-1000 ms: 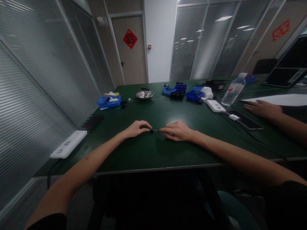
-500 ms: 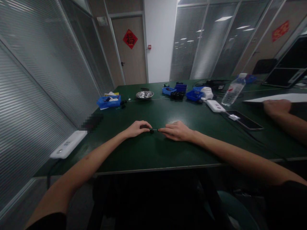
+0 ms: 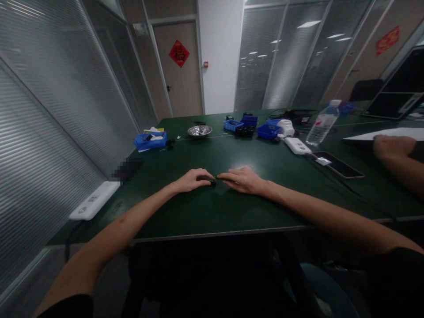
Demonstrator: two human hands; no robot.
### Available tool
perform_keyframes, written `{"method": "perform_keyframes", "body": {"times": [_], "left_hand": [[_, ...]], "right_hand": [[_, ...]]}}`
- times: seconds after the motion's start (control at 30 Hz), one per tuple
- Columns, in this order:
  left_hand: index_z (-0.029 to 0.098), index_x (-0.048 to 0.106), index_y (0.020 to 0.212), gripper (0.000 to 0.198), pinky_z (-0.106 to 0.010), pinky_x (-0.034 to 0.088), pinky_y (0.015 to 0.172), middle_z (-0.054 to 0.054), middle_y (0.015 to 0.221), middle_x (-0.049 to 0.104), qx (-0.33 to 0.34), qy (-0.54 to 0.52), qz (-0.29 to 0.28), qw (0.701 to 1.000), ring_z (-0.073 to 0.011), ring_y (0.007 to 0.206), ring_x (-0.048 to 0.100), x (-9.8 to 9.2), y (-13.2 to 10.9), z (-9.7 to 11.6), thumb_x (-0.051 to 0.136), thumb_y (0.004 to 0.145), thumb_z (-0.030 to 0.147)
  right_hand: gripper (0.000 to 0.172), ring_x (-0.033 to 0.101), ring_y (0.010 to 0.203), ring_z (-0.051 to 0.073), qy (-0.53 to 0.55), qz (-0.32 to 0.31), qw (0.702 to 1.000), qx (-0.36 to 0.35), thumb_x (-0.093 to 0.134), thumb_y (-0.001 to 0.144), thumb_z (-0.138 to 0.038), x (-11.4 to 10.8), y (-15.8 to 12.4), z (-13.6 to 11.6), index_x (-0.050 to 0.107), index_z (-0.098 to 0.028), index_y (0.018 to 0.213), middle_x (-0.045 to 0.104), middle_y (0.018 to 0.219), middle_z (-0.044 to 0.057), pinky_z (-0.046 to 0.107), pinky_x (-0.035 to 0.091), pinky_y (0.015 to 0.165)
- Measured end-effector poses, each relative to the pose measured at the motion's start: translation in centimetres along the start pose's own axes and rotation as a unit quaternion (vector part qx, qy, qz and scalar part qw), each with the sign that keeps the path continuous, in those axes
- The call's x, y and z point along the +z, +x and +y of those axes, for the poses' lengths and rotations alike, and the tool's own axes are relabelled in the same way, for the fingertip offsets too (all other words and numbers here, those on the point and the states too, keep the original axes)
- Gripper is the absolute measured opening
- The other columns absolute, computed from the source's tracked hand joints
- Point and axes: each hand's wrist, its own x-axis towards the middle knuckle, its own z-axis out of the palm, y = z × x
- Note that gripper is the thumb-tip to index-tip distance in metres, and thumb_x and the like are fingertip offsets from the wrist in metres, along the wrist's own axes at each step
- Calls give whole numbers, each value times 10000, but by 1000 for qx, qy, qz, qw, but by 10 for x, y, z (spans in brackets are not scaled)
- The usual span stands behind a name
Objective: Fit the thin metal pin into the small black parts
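Observation:
My left hand (image 3: 195, 180) rests low over the green table, its thumb and fingertips closed on a small black part (image 3: 213, 182). Facing it from the right is my right hand (image 3: 244, 180), its fingers closed around a thin dark tool (image 3: 217, 177) whose slim metal shaft points at the black part. Most of the tool is hidden under the fingers, and its exact kind cannot be made out. The fingertips of both hands are only a small gap apart.
Beyond the hands stand a metal bowl (image 3: 199, 131), a blue tray (image 3: 150, 140) and more blue bins (image 3: 268, 131). To the right are a water bottle (image 3: 323, 123), a power strip (image 3: 297, 146), a phone (image 3: 338, 164) and another person's hand (image 3: 394, 145).
My left hand has moved slightly right with the black part, narrowing the gap to my right hand; less metal shaft shows. The other person's hand has shifted right.

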Motion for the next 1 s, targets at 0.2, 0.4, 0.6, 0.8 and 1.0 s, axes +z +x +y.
{"method": "perform_keyframes", "body": {"times": [0.2, 0.4, 0.6, 0.8, 1.0], "left_hand": [[230, 618, 1467, 486, -340, 485, 893, -61, 1144, 697, -28, -18, 9, 999, -203, 1020, 652, 2, -1, 4, 697, 1002, 346], [193, 744, 1241, 300, -328, 477, 841, -76, 1125, 696, -23, 10, 14, 1000, -206, 985, 641, 0, -1, 4, 701, 994, 358], [191, 762, 1198, 272, -324, 478, 817, -83, 1116, 706, -19, 14, 17, 1000, -205, 963, 643, 0, 0, 5, 699, 995, 360], [192, 766, 1195, 264, -326, 473, 811, -81, 1113, 709, -17, 21, 15, 1000, -204, 954, 637, -1, 0, 7, 697, 997, 353], [198, 759, 1214, 258, -336, 479, 842, -80, 1152, 709, -7, 16, 10, 1000, -211, 998, 638, -1, -1, 4, 669, 1016, 336]], "right_hand": [[316, 661, 704, 139, 29, 20, 999, 33, 536, 1085, -329, 0, -4, 2, 671, -189, 1335, 756, 922, 54, 258, 419, 601], [279, 636, 629, 129, 68, 42, 997, -8, 552, 1051, -278, -3, -6, 0, 696, -194, 1274, 748, 857, 28, 264, 417, 570], [294, 613, 612, 123, 72, 29, 997, -21, 557, 1045, -271, -3, -6, 1, 696, -186, 1289, 739, 850, 29, 260, 413, 566], [302, 584, 599, 113, 65, 14, 998, -24, 549, 1062, -287, -4, -4, 1, 692, -174, 1303, 727, 851, 27, 258, 406, 574], [303, 604, 623, 119, 76, 8, 997, -13, 516, 1087, -306, -9, -2, -2, 686, -173, 1299, 746, 893, 45, 261, 416, 582]]}}
